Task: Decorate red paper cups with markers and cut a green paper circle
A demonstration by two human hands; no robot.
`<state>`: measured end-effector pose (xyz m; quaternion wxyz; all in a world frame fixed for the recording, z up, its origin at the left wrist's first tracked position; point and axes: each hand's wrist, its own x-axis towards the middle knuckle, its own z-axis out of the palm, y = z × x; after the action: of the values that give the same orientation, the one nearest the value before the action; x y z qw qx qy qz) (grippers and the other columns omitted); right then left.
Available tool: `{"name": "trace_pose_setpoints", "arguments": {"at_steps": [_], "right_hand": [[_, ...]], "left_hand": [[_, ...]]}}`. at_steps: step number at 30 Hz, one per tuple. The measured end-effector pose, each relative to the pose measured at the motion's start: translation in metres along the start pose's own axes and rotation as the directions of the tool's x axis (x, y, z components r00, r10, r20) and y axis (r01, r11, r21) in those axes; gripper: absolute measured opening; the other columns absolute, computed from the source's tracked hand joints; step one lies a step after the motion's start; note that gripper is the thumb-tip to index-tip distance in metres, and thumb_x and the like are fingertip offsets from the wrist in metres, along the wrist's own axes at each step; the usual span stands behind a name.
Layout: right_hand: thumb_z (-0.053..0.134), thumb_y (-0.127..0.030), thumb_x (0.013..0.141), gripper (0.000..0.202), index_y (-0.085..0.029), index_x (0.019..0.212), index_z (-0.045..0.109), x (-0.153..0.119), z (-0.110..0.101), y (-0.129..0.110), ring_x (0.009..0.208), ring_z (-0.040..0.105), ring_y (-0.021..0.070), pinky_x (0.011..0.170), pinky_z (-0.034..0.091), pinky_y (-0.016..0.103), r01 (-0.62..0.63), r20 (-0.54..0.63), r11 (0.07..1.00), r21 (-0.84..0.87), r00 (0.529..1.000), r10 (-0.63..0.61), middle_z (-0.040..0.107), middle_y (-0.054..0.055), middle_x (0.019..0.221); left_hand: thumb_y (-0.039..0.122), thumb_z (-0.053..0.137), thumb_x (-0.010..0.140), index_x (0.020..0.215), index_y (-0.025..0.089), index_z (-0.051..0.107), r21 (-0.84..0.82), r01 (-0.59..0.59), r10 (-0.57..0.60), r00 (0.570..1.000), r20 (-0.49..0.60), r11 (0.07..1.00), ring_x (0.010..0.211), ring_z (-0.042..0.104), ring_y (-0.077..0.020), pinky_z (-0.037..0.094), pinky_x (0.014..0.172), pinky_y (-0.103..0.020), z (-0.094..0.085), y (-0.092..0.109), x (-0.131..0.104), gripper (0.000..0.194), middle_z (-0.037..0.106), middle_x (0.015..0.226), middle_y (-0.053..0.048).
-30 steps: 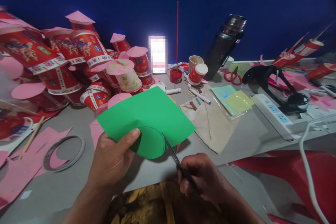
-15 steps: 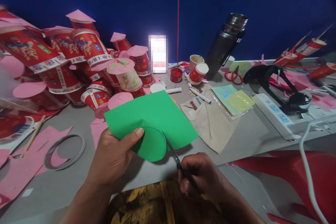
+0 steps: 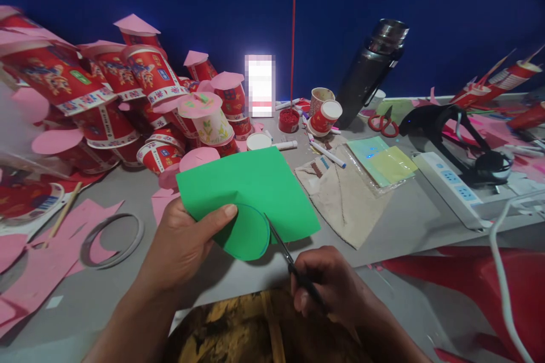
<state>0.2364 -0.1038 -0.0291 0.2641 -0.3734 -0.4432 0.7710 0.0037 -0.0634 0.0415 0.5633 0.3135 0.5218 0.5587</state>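
Observation:
A sheet of green paper (image 3: 251, 178) is pinched in my left hand (image 3: 187, 244), thumb on top and the other fingers hidden beneath. A dark outline of a circle is drawn on it, and the lower part of that round shape hangs partly cut free. My right hand (image 3: 321, 281) is closed around the black handles of a pair of scissors (image 3: 286, 252). The blades sit in the paper at the right side of the drawn curve. Past the paper's upper edge lie a white lid (image 3: 258, 141) and a white marker (image 3: 284, 146).
Red paper cups (image 3: 149, 76) with pink tops crowd the left. A tape roll (image 3: 112, 241) lies on pink scraps. Behind stand a lit phone (image 3: 260, 85) and a black thermos (image 3: 372, 74). To the right are red-handled scissors (image 3: 383, 125), a power strip (image 3: 447, 187) and a cable (image 3: 500, 272).
The view has shifted slightly, so the background sits a little further right. The green paper has turned slightly in my left hand; the scissors remain at nearly the same place on the curve.

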Motion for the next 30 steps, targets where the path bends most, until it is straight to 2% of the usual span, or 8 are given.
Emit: {"name": "trace_pose_setpoints", "arguments": {"at_steps": [7,16,20,24,30], "right_hand": [[0.090,-0.041,0.076,0.038,-0.016,0.060,0.066,0.000,-0.001,-0.005,0.045,0.052,0.0071,0.045,0.040,0.018,-0.017,0.015,0.999,-0.040,1.000,0.017,0.060,-0.004,0.051],[0.088,-0.036,0.076,0.031,-0.016,0.063,0.068,0.000,0.000,-0.003,0.044,0.049,0.0058,0.043,0.037,0.016,-0.018,0.010,0.999,-0.043,1.000,0.018,0.059,-0.005,0.051],[0.088,-0.035,0.076,0.032,-0.016,0.061,0.066,0.000,-0.001,-0.004,0.045,0.052,0.0071,0.044,0.039,0.017,-0.018,0.023,0.999,-0.044,1.000,0.019,0.059,-0.004,0.052],[0.087,-0.038,0.078,0.034,-0.017,0.062,0.065,0.000,-0.001,-0.003,0.045,0.052,0.0074,0.045,0.042,0.018,-0.022,0.032,0.998,-0.055,0.999,0.024,0.059,-0.004,0.053],[0.086,-0.032,0.075,0.028,-0.017,0.063,0.066,-0.001,-0.002,-0.006,0.045,0.050,0.0069,0.045,0.040,0.017,-0.026,0.034,0.999,-0.048,0.999,0.028,0.060,-0.004,0.053]], "left_hand": [[0.029,0.099,0.065,0.098,0.022,0.088,0.027,-0.035,0.035,0.999,0.020,0.999,0.074,0.082,-0.0279,0.068,0.060,-0.032,-0.004,0.000,0.001,0.036,0.087,0.093,-0.009],[0.036,0.095,0.073,0.098,0.020,0.086,0.139,-0.037,0.024,0.995,0.094,0.990,0.071,0.080,-0.0274,0.069,0.059,-0.034,-0.014,-0.003,0.001,0.031,0.087,0.091,-0.009],[0.033,0.096,0.073,0.095,0.021,0.085,0.132,-0.053,0.040,0.994,0.097,0.990,0.067,0.079,-0.0239,0.067,0.058,-0.030,-0.016,-0.001,0.001,0.028,0.087,0.089,-0.007],[0.030,0.095,0.075,0.098,0.021,0.085,0.152,-0.063,0.045,0.991,0.124,0.986,0.074,0.082,-0.0254,0.069,0.063,-0.030,-0.021,0.001,0.004,0.027,0.087,0.094,-0.008],[0.028,0.093,0.076,0.088,0.021,0.085,0.177,-0.067,0.027,0.975,0.219,0.982,0.069,0.080,-0.0263,0.066,0.057,-0.030,-0.014,0.013,0.004,0.017,0.083,0.074,-0.004]]}}
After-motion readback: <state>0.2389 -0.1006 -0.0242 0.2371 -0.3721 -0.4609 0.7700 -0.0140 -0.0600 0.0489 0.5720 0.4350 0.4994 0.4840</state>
